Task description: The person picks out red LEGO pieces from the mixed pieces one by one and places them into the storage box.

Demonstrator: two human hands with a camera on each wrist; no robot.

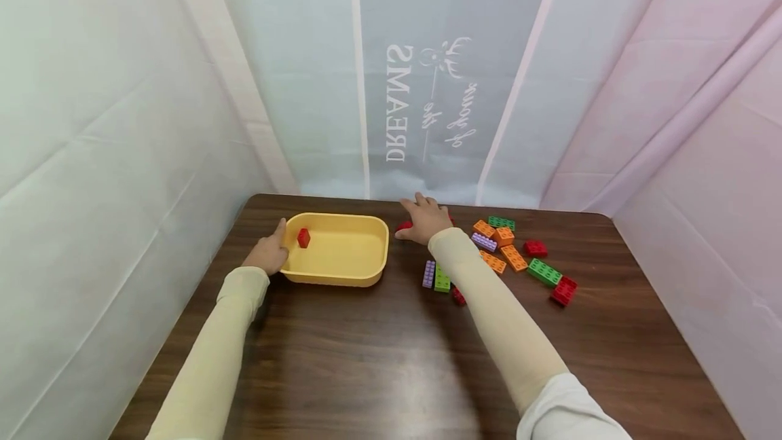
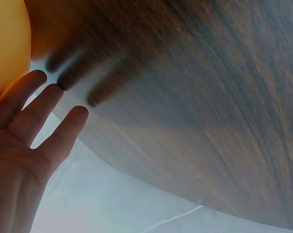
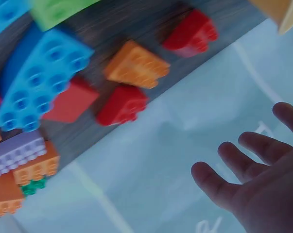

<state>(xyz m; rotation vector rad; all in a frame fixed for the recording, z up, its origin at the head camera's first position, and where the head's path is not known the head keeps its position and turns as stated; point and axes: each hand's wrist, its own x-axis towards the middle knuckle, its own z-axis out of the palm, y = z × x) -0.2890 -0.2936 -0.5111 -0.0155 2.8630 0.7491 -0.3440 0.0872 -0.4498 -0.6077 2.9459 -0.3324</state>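
My left hand [image 1: 269, 252] rests against the left side of a yellow tray [image 1: 332, 281]. In the left wrist view its fingers [image 2: 63, 136] are straight and spread beside the tray wall [image 2: 10, 43]. A red toy brick [image 1: 303, 237] lies inside the tray, near its left end. My right hand [image 1: 425, 220] reaches over the far part of the table with fingers spread, holding nothing. Partly beneath it in the head view is a red brick [image 1: 404, 226]. The right wrist view shows a red brick [image 3: 191, 34], an orange brick [image 3: 136, 65] and a large blue brick [image 3: 44, 80] apart from the fingers.
Several orange, green, purple and red bricks lie scattered on the right, among them a green one [image 1: 544, 272] and a red one [image 1: 564, 290]. The right forearm hides part of the pile. A curtain [image 1: 330, 121] hangs at the back edge of the brown table [image 1: 366, 358].
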